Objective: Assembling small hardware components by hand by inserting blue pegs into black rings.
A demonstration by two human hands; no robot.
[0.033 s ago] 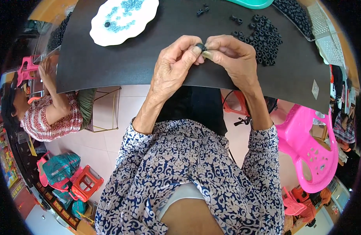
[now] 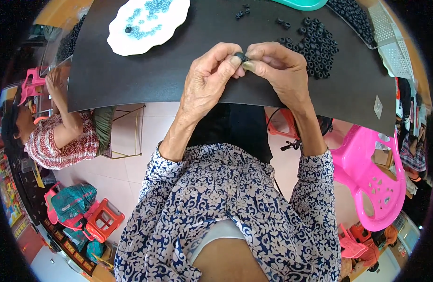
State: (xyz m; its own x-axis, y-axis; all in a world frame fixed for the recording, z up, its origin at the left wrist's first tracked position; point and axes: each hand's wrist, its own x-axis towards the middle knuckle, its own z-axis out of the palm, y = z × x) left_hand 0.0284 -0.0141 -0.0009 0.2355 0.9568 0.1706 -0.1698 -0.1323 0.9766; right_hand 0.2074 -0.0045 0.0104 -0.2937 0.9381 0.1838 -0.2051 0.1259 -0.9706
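Over the near part of the dark table, my left hand pinches a small black ring-shaped part between thumb and fingers. My right hand meets it from the other side, thumb and forefinger pressed together at the part's edge. Whatever lies between the right fingertips is too small to make out. To the right of my hands, many black ring-shaped parts lie in a loose heap. A white scalloped plate at the upper left holds small blue pieces and one black part.
A turquoise tray stands at the far edge. Beyond the heap are a bin of black parts and a white perforated basket. A pink plastic chair is at right. Another person sits at left, near red stools.
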